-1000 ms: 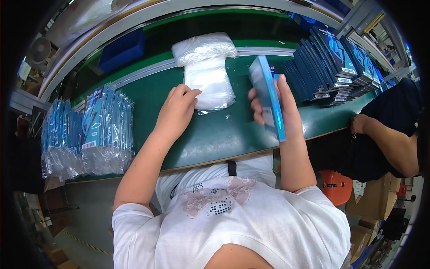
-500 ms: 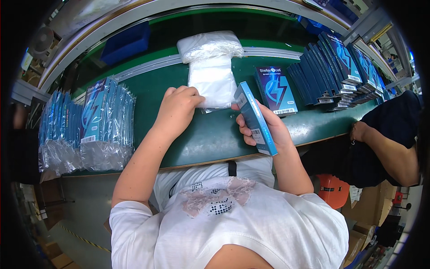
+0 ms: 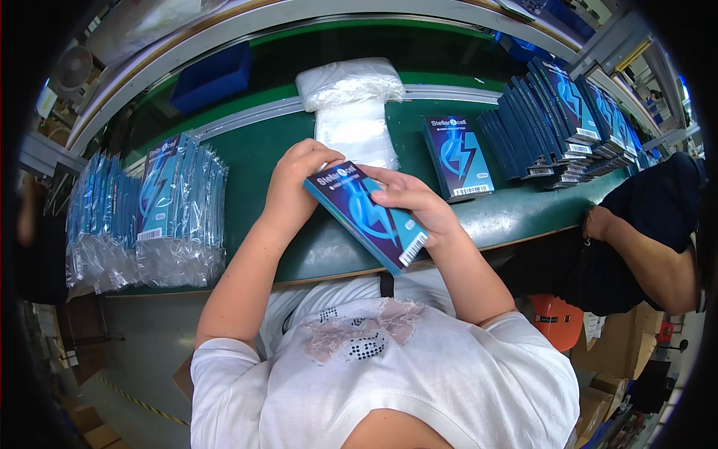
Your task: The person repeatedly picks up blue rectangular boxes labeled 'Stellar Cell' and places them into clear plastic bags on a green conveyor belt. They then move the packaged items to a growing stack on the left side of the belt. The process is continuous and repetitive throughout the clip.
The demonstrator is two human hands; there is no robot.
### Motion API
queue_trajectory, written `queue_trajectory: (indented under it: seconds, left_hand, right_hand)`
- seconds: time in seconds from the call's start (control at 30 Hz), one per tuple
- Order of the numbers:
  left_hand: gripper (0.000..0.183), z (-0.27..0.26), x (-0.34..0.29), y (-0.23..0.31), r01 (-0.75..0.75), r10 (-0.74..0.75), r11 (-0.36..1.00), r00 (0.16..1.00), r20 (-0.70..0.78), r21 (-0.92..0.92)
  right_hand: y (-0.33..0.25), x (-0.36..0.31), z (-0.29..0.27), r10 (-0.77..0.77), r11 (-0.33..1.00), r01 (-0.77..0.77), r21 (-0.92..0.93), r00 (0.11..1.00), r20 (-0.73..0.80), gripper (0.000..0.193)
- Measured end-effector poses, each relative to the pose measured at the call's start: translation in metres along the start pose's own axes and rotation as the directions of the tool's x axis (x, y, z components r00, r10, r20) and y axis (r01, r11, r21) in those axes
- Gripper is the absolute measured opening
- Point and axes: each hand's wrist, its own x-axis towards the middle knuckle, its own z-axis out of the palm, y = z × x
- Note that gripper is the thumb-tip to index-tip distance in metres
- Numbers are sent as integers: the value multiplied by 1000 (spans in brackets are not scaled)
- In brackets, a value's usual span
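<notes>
A flat blue-and-purple box (image 3: 366, 217) is tilted over the table's near side, its printed front facing up. My right hand (image 3: 422, 206) grips it along its right side, thumb lying on the front. My left hand (image 3: 295, 183) has its fingers curled together at the box's upper left end. What those fingers pinch, if anything, is hidden behind the box. Just beyond both hands lies a stack of clear plastic bags (image 3: 351, 127), bunched at its far end. A single box of the same kind (image 3: 456, 157) lies to the right of the bags.
Boxes in clear bags (image 3: 179, 194) stand in rows at the left. Unbagged boxes (image 3: 523, 135) are piled at the right. Another person's arm (image 3: 636, 247) rests by the table's right edge. A blue bin (image 3: 213, 78) sits at the far left, beyond a metal rail (image 3: 456, 95).
My right hand has brought the box left to my left hand and turned its printed front upward. My left hand has stayed near the bags' front edge, moving slightly right.
</notes>
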Motion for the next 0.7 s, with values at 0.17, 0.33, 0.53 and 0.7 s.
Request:
queue_trajectory:
  seconds: [0.17,0.33,0.53,0.7]
  left_hand:
    - [16,-2,-2,-11,281,-298,935,953,-51,-215]
    - [11,-7,-2,-4,541,-575,705,814,76,-459]
    - [8,0,-9,9,401,-404,886,914,34,-232]
    - [9,-4,-23,29,455,-465,801,882,75,-388]
  right_hand:
    - [-6,12,2,-60,997,59,-43,998,-30,61]
    - [-7,-2,-8,-51,957,8,-291,989,-141,55]
    - [12,3,-4,-356,881,195,-431,873,-333,43]
    - [27,2,-1,-484,847,291,-445,768,-418,19]
